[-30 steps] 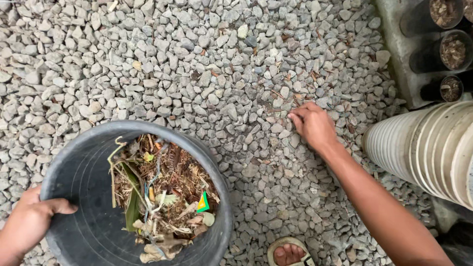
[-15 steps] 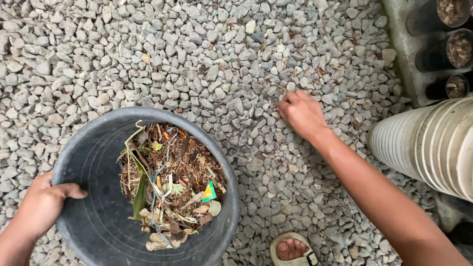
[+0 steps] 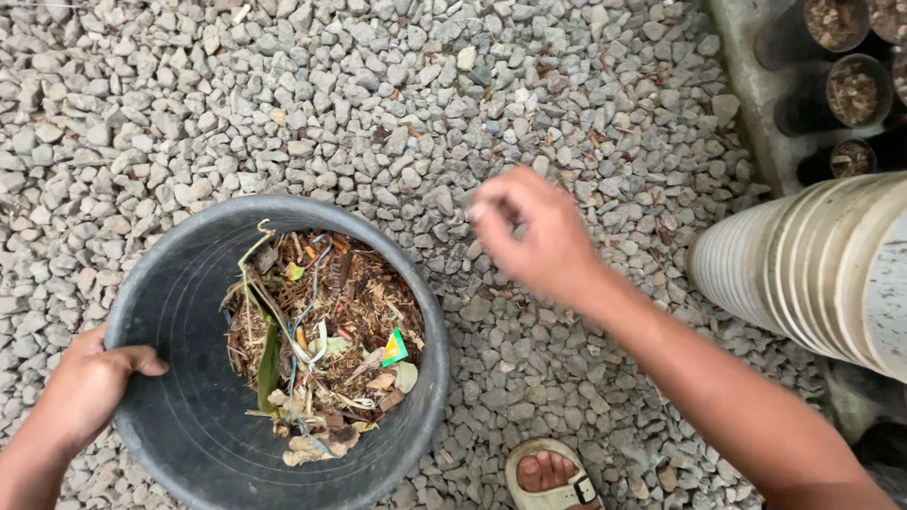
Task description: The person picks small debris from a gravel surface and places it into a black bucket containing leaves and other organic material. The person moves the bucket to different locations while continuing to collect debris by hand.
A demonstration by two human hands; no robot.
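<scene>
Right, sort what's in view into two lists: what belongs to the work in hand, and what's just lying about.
In the work:
- left hand, gripping the rim of the grey bucket
- plant debris in the bucket
- right hand, blurred, closed over the gravel

Lying about:
- stack of pale pots, on its side
- dark pots with soil
- sandalled foot

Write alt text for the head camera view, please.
The left hand grips the rim of a dark bucket holding dry plant debris, while the blurred right hand is above grey gravel.
</scene>
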